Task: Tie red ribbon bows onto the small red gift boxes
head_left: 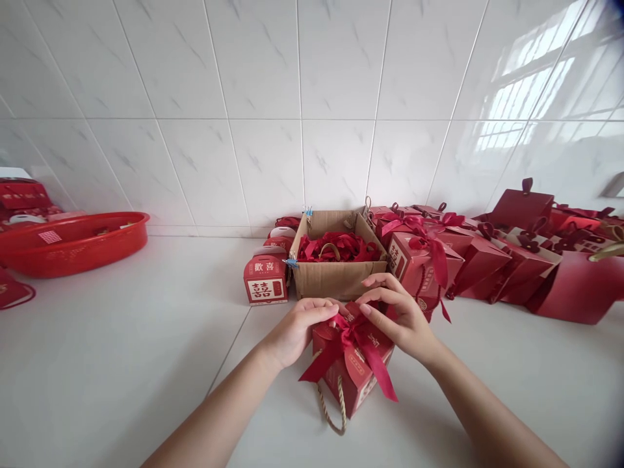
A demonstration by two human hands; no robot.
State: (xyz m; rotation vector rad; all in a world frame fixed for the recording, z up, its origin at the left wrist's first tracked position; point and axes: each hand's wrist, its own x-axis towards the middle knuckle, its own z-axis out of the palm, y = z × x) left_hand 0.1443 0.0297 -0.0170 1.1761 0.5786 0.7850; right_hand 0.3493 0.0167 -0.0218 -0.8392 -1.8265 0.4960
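A red gift box [355,377] with a gold rope handle [334,416] stands on the white counter, turned at an angle. On its top lies a red ribbon bow [349,335], its two tails hanging down the near side. My left hand [299,328] is at the box's upper left, thumb and fingers pinched together on the bow's left loop. At the upper right my right hand [400,318] has its fingers apart, thumb and fingertips near the bow's right side. The far side of the box is hidden by my hands.
Behind the box, a cardboard carton [336,279] holds red ribbons [336,247]. Small red boxes [266,279] stand left of it; many red gift boxes [424,266] fill the right. A red basin [78,244] sits far left, by a tiled wall.
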